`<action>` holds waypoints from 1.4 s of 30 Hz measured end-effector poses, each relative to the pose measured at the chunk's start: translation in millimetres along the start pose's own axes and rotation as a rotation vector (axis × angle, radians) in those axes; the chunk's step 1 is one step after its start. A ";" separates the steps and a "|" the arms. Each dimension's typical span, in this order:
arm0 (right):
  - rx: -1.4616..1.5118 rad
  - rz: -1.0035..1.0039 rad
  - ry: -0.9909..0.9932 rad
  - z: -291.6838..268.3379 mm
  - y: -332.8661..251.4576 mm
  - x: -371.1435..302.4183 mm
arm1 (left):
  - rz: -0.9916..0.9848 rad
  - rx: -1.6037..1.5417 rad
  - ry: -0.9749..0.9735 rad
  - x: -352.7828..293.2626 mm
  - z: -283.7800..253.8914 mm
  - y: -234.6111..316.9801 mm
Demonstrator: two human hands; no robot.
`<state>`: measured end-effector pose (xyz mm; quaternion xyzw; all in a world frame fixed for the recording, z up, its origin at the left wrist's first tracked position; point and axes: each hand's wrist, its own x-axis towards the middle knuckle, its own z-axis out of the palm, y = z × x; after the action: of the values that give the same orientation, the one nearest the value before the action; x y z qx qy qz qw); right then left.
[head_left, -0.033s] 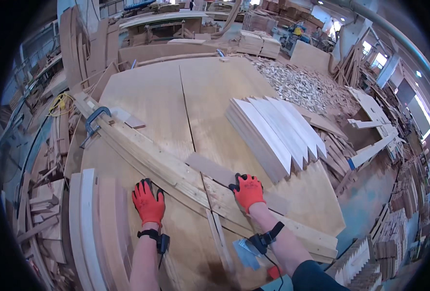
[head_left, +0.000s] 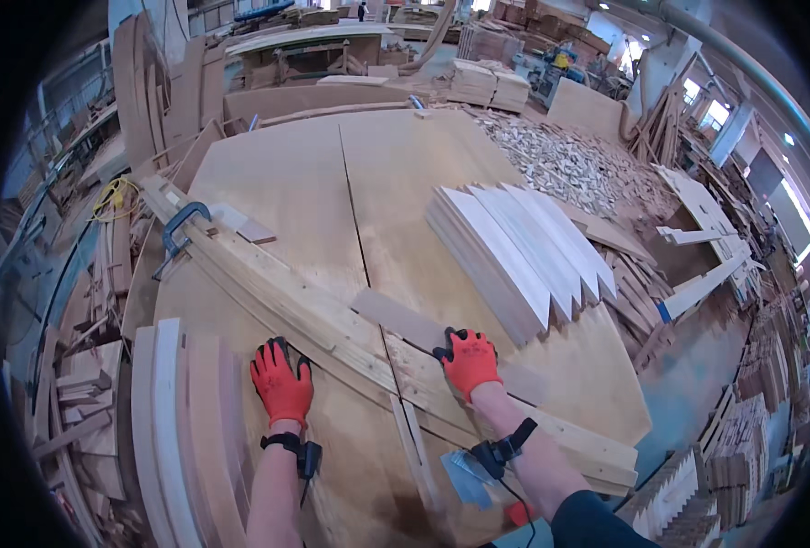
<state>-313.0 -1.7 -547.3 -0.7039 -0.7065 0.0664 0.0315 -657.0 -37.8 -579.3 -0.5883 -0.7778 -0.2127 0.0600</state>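
My left hand (head_left: 281, 382), in a red glove with black fingertips, lies on the plywood table with fingers stretched apart, empty. Close by runs a long pale wooden beam (head_left: 332, 331), slanting across the table. My right hand (head_left: 471, 363), gloved alike, is closed over a thin brownish wooden board (head_left: 397, 318) lying along the beam, with its fingers bent at the board's far side. The board's middle is hidden under that hand. A blue C-clamp (head_left: 178, 233) grips the beam's far left end.
Pointed white-faced boards (head_left: 524, 251) are stacked on the table (head_left: 286, 173) at the right. Long curved boards (head_left: 178, 429) stand at the near left. A small blue-grey sheet (head_left: 467, 479) lies near my right forearm. Offcuts (head_left: 560, 164) heap beyond the table.
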 end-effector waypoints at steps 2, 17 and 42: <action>-0.005 0.004 -0.002 3.7 -3.5 18.0 | 0.003 -0.014 -0.015 15.7 4.4 0.2; -0.063 0.080 -0.086 -3.5 -26.9 166.2 | -0.015 0.000 -0.065 142.1 60.2 6.8; 0.014 0.110 -0.022 -18.4 -50.9 281.0 | -0.010 -0.027 -0.093 255.5 96.6 16.1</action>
<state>-362.8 279.9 -535.8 -0.7408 -0.6664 0.0807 0.0248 -703.4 231.8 -574.5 -0.5944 -0.7799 -0.1957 0.0147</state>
